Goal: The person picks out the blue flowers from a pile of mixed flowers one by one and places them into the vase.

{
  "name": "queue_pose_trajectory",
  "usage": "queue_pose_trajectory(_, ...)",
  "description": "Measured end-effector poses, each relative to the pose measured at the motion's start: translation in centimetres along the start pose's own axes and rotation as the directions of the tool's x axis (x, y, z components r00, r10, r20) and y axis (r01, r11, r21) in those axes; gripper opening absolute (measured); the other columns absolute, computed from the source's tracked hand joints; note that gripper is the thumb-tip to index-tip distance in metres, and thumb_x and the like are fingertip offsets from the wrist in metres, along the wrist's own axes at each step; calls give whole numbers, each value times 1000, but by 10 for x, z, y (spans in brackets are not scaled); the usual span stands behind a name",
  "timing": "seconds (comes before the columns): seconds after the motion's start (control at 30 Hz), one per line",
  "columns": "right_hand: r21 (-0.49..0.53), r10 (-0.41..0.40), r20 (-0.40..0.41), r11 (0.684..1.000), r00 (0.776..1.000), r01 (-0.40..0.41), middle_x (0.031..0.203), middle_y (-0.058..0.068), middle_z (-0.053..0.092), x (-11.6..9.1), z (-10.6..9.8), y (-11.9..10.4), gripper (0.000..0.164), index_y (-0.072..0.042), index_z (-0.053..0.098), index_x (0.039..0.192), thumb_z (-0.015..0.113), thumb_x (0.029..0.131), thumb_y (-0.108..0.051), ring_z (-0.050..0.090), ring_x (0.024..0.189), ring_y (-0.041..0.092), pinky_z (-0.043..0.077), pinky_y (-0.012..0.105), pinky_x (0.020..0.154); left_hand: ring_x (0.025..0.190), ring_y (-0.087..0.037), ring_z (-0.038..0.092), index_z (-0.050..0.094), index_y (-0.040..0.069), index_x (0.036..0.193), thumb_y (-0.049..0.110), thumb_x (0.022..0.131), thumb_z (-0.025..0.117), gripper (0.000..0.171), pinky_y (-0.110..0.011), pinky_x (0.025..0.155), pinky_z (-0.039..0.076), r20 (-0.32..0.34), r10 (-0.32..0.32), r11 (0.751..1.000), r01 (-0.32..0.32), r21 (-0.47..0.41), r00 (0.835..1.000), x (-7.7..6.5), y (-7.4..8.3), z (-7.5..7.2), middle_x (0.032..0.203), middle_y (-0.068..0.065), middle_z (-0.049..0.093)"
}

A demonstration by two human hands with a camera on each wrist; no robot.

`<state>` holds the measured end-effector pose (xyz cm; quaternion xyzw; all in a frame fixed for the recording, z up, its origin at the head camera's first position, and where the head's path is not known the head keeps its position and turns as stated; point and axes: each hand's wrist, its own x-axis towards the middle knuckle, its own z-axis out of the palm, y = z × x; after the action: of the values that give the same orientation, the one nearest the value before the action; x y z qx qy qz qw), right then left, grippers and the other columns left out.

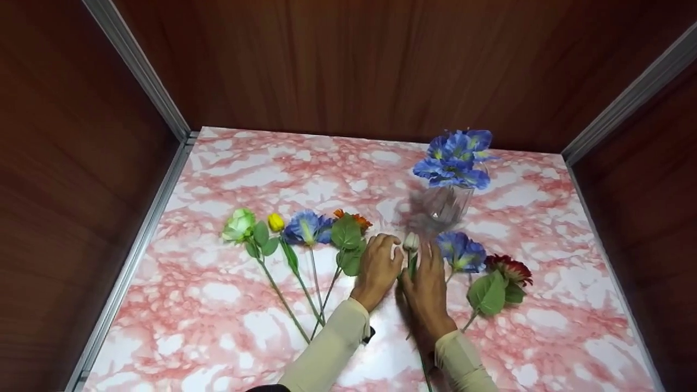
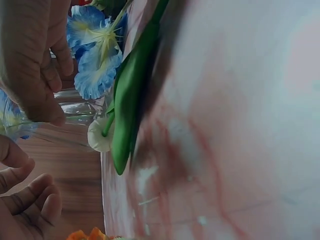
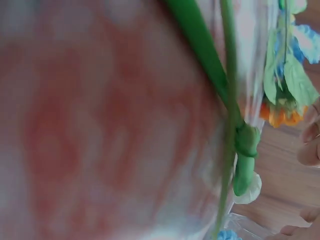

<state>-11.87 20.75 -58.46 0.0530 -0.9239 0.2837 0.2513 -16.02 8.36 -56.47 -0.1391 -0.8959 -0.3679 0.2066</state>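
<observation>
A white tulip (image 1: 411,242) with green leaves lies on the marbled surface between my two hands, its bloom pointing away from me. My left hand (image 1: 377,269) hovers just left of the bloom, fingers loosely bent with nothing between them. On the other side, my right hand (image 1: 427,286) stretches along the stem, fingers relaxed and pointing forward. In the left wrist view the tulip's leaf (image 2: 130,100) shows below both hands, apart from their fingers. The right wrist view shows the white bloom (image 3: 249,189) and the stem running past it.
A clear glass vase (image 1: 449,206) holding blue flowers (image 1: 456,158) stands at the back right. Left lie a green rose (image 1: 239,224), yellow tulip (image 1: 276,222), blue flower (image 1: 307,227) and orange flower (image 1: 362,220). Right lie another blue flower (image 1: 463,252) and a dark red flower (image 1: 510,268).
</observation>
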Motion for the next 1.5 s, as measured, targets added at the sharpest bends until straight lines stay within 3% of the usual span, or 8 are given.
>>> queue_pose_trajectory(0.4, -65, -47, -33, 997, 998, 45, 138, 32, 38, -24, 1, -12, 74, 11, 44, 134, 78, 72, -11, 40, 126, 44, 39, 52, 97, 85, -22, 59, 67, 9, 88, 7, 79, 67, 8, -33, 74, 48, -111, 85, 996, -81, 36, 990, -28, -16, -13, 89, -3, 63)
queue_pose_trajectory(0.77, -26, -64, -15, 998, 998, 64, 139, 32, 39, -32, 4, -21, 72, 13, 44, 134, 76, 74, -9, 41, 125, 43, 39, 52, 97, 88, -24, 58, 66, 6, 91, 4, 78, 68, 13, -36, 76, 48, -142, 42, 998, -36, 43, 989, -45, -36, -35, 91, -6, 64)
queue_pose_trajectory(0.9, 3, -36, 49, 999, 998, 36, 140, 33, 37, -35, 3, -27, 72, 12, 42, 136, 75, 77, -12, 40, 126, 45, 39, 54, 97, 90, -26, 58, 68, 6, 95, 5, 76, 71, 19, -41, 78, 46, -174, -29, 996, 43, 74, 984, -50, -42, -42, 96, -6, 65)
queue_pose_trajectory(1.0, 35, -14, 77, 999, 997, 12, 139, 33, 39, -36, 2, -31, 71, 10, 40, 138, 74, 79, -13, 42, 125, 45, 41, 55, 95, 87, -27, 58, 69, 9, 97, 9, 76, 72, 21, -44, 75, 45, -199, -135, 981, 159, 108, 971, -53, -44, -46, 96, -5, 65)
queue_pose_trajectory(1.1, 67, -5, 74, 998, 997, 0, 136, 32, 43, -35, 2, -32, 70, 8, 41, 138, 74, 79, -11, 44, 123, 44, 41, 54, 95, 83, -27, 59, 69, 10, 96, 11, 77, 71, 19, -43, 70, 46, -213, -258, 950, 287, 119, 942, -52, -48, -50, 92, -4, 64)
queue_pose_trajectory(1.27, 110, 0, 84, 994, 996, -9, 129, 29, 50, -34, 2, -34, 68, 7, 43, 136, 73, 78, -9, 50, 117, 42, 42, 53, 94, 80, -28, 59, 65, 12, 94, 13, 79, 69, 16, -42, 64, 47, -201, -435, 875, 465, 136, 878, -50, -57, -57, 84, -4, 58)
queue_pose_trajectory(1.37, 139, 14, 105, 990, 994, -28, 127, 27, 52, -35, 1, -36, 67, 7, 43, 135, 73, 78, -9, 52, 115, 41, 43, 52, 93, 83, -29, 59, 62, 13, 93, 14, 80, 69, 15, -43, 65, 47, -184, -492, 840, 520, 155, 851, -49, -63, -60, 86, -5, 56)
queue_pose_trajectory(1.5, 168, 19, 133, 985, 991, -42, 127, 23, 53, -35, 1, -38, 65, 7, 45, 135, 73, 78, -7, 52, 117, 38, 42, 50, 94, 85, -32, 56, 59, 12, 90, 11, 78, 67, 15, -45, 66, 47, -202, -497, 834, 529, 158, 844, -49, -69, -63, 89, -8, 53)
